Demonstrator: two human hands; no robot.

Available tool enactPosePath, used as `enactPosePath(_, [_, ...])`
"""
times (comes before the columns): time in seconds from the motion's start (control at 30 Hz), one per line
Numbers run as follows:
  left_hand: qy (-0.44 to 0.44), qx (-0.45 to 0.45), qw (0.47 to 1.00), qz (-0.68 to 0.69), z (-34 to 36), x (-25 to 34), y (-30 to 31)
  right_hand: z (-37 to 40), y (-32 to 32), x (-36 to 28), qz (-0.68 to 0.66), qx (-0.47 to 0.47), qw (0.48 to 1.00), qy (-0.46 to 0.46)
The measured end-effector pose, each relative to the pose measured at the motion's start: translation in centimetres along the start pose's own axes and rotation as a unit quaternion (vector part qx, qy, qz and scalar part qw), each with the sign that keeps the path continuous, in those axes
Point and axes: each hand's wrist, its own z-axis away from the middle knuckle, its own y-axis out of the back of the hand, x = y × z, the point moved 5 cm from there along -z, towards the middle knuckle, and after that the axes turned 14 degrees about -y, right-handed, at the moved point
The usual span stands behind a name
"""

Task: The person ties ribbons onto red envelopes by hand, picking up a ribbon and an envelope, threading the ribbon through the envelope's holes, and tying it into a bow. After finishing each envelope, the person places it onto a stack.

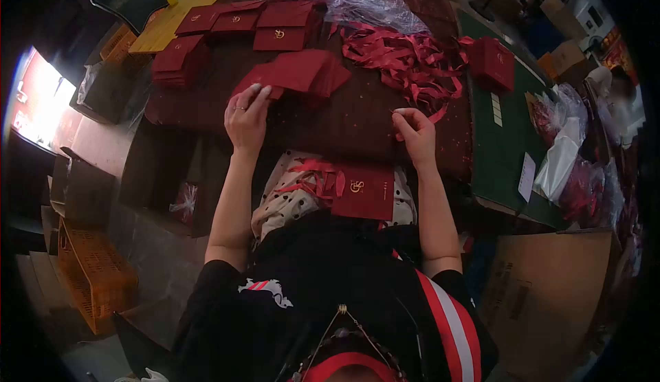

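Note:
My left hand point(246, 119) has its fingers closed on the near edge of a red paper bag, part of a loose, fanned pile of flat red bags point(302, 73). My right hand point(416, 137) is pinched just over the table's near edge, and a small bit of red ribbon shows at its fingertips. Beyond it lies a heap of red ribbons point(399, 59). On my lap rests a red bag with gold lettering point(364, 191), with several red ribbons point(313, 179) beside it.
Stacks of red bags point(282, 28) stand at the back left of the brown-covered table point(357, 117). Clear plastic wrap point(375, 1) lies behind the ribbons. Another red stack point(491, 64) sits by a green board point(491, 152). An orange crate point(96, 272) and cardboard box point(546, 293) flank me.

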Motion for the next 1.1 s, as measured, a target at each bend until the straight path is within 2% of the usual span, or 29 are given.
enactPosePath(0.07, [-0.068,-0.065,0.995,0.036,-0.6,0.9,-1.0,0.4,-0.2,0.3,-0.01,0.008,1.0,-0.007])
enactPosePath(0.13, [-0.088,-0.099,0.991,0.034,-0.5,1.3,-1.5,0.9,-0.7,-0.3,-0.001,0.006,1.0,0.015])
enactPosePath(0.2, [-0.115,-0.125,0.985,0.042,-0.2,1.7,-1.9,0.6,-2.9,-1.4,0.07,-0.017,0.98,0.186])
enactPosePath(0.23, [-0.116,-0.126,0.984,0.042,-0.3,2.0,-1.8,0.6,-4.8,-2.4,0.088,-0.052,0.978,0.18])
enactPosePath(0.3, [-0.121,-0.131,0.983,0.053,-0.6,2.4,-1.6,1.4,-8.9,-6.1,0.206,-0.044,0.904,0.371])
enactPosePath(0.37, [-0.12,-0.122,0.985,0.035,-0.7,2.1,-1.0,0.0,-12.9,-6.6,0.193,-0.1,0.892,0.397])
enactPosePath(0.4, [-0.114,-0.111,0.987,0.018,-0.9,1.7,-0.5,-1.3,-14.6,-5.9,0.185,-0.166,0.923,0.295])
enactPosePath(0.43, [-0.118,-0.11,0.987,0.013,-0.9,1.1,0.0,-2.5,-15.6,-5.2,0.181,-0.166,0.922,0.3])
enactPosePath(0.5, [-0.057,-0.054,0.997,0.006,-0.6,-1.4,2.2,-4.3,-17.4,-4.3,0.219,-0.155,0.92,0.285])
enactPosePath(0.6, [0.022,0.087,0.995,-0.036,0.5,-4.2,5.9,-4.6,-17.8,-4.5,0.195,-0.154,0.921,0.298])
enactPosePath(0.63, [0.035,0.123,0.99,-0.052,0.1,-3.9,7.2,-4.1,-17.7,-5.2,0.187,-0.106,0.889,0.405])
enactPosePath(0.67, [0.036,0.122,0.991,-0.052,-0.4,-3.1,7.8,-3.8,-17.4,-4.8,0.187,-0.107,0.889,0.405])
enactPosePath(0.73, [-0.022,0.144,0.987,-0.064,-2.1,0.5,9.0,-3.3,-15.2,-4.7,0.082,-0.08,0.951,0.288])
enactPosePath(0.77, [-0.048,0.146,0.988,-0.026,-2.8,2.7,8.7,-3.1,-13.9,-4.2,0.027,-0.048,0.96,0.275])
enactPosePath(0.83, [-0.103,0.107,0.988,0.048,-2.8,7.0,7.0,-2.7,-10.3,-3.2,-0.09,-0.037,0.976,0.193])
enactPosePath(0.9, [-0.178,0.041,0.975,0.13,-1.1,11.1,4.1,-1.7,-6.1,-2.9,-0.134,0.033,0.98,0.145])
enactPosePath(0.97, [-0.238,-0.057,0.948,0.205,1.0,15.0,1.5,-1.0,-2.7,-2.3,-0.118,0.037,0.984,0.128])
enactPosePath(1.0, [-0.251,-0.087,0.937,0.228,1.8,16.6,0.6,-0.5,-1.5,-2.0,-0.068,0.066,0.99,0.102])
enactPosePath(1.07, [-0.273,-0.146,0.915,0.26,3.3,18.5,-0.9,1.1,-1.2,-1.7,0.006,0.051,0.986,0.156])
enactPosePath(1.1, [-0.272,-0.145,0.914,0.265,3.1,18.8,-1.1,1.6,-1.4,-0.9,0.029,0.022,0.995,0.095])
